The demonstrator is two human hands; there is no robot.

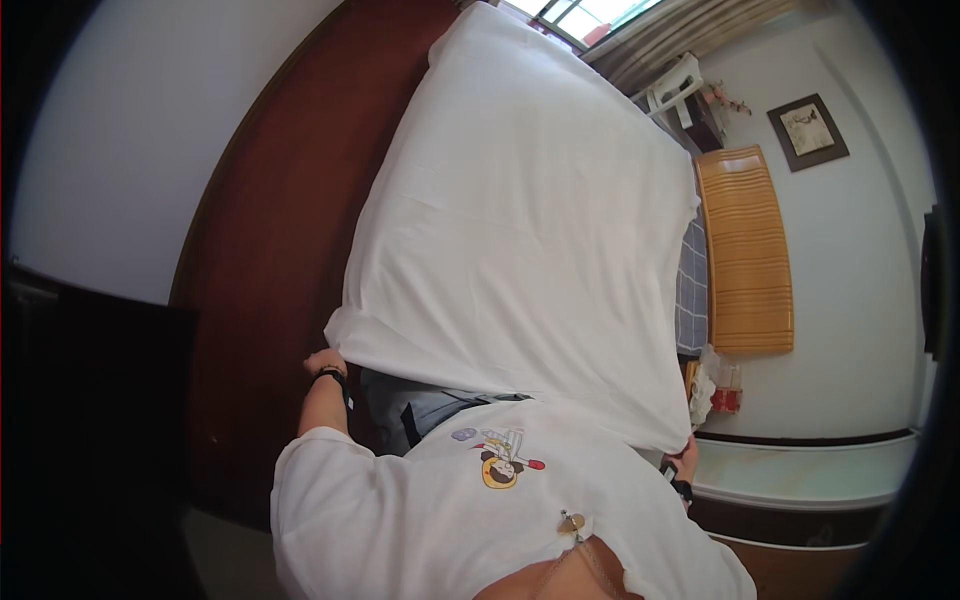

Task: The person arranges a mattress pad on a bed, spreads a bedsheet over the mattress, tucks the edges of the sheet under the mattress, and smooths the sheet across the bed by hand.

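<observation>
A large white sheet [530,210] is spread over the bed, its near edge pulled out toward my body. My left hand [325,362] is closed on the near left corner, where the cloth bunches up at my fingers. Far to the right, my right hand [686,458] grips the near right corner, with its fingers partly hidden by the cloth. Between the two hands the fabric is stretched, with light creases. Along the right side, part of a grey checked mattress or bedding [691,285] shows from under the sheet.
A wooden headboard [745,250] stands at the bed's right. Beside it, near my right hand, are white flowers [703,390] and a glass-topped cabinet [800,468]. Reddish-brown floor [270,220] runs along the left. A white chair [678,88] and curtains [690,35] are at the back.
</observation>
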